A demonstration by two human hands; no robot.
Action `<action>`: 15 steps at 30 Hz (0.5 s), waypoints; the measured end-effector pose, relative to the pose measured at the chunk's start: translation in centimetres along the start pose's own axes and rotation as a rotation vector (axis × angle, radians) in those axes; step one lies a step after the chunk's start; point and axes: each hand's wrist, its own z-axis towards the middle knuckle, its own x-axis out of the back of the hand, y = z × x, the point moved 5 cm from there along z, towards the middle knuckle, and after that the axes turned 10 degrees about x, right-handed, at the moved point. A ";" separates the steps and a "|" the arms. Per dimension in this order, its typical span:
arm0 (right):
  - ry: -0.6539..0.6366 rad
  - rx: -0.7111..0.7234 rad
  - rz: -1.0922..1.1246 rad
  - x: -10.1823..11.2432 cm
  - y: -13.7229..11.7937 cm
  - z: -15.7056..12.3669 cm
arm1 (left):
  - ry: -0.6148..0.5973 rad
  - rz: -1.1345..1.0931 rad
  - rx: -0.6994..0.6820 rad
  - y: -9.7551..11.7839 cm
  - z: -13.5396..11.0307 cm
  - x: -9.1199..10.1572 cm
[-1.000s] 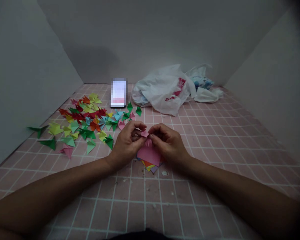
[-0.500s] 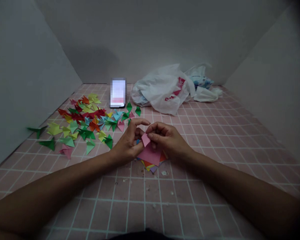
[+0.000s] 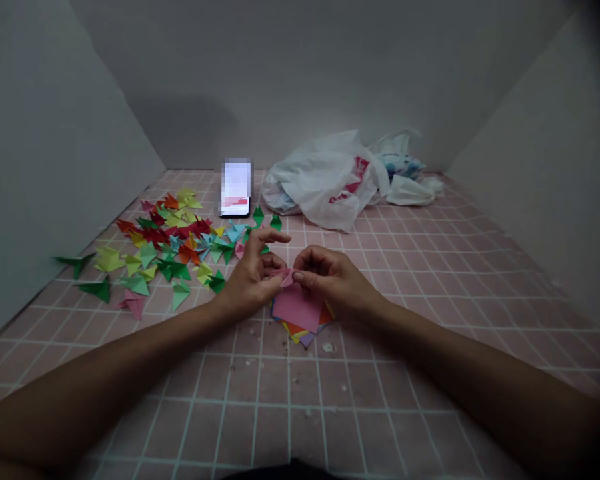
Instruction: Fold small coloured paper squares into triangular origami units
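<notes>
Between my hands is a small folded piece of pink origami paper (image 3: 287, 277), its shape partly covered by fingers. My left hand (image 3: 258, 275) pinches its left side between thumb and lower fingers, while the index finger stretches out above. My right hand (image 3: 325, 272) grips the right side between thumb and curled index finger. Just below and behind them lies a stack of square coloured sheets (image 3: 300, 310), pink on top, with orange, yellow, purple and blue corners sticking out.
To the left spreads a pile of folded paper cranes (image 3: 175, 233) in several colours. A lit phone (image 3: 235, 190) stands upright at the back. White plastic bags (image 3: 330, 180) lie at back right. Small scraps (image 3: 329, 347) dot the pink tiled surface (image 3: 405, 373) in front.
The pink folded paper has turned from a flat diamond facing me to a narrower, tilted shape. My left hand has shifted slightly left, its index finger lifted away.
</notes>
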 end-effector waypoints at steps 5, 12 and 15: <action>0.019 -0.056 0.086 -0.2 0.6 -0.3 | 0.078 -0.130 0.048 0.2 0.2 0.6; 0.225 -0.044 0.298 -0.4 1.1 -1.1 | 0.116 -0.086 0.048 -0.2 -0.7 0.0; 0.251 -0.067 0.317 -0.6 1.4 -1.3 | 0.116 0.025 0.003 -0.2 -0.8 -0.3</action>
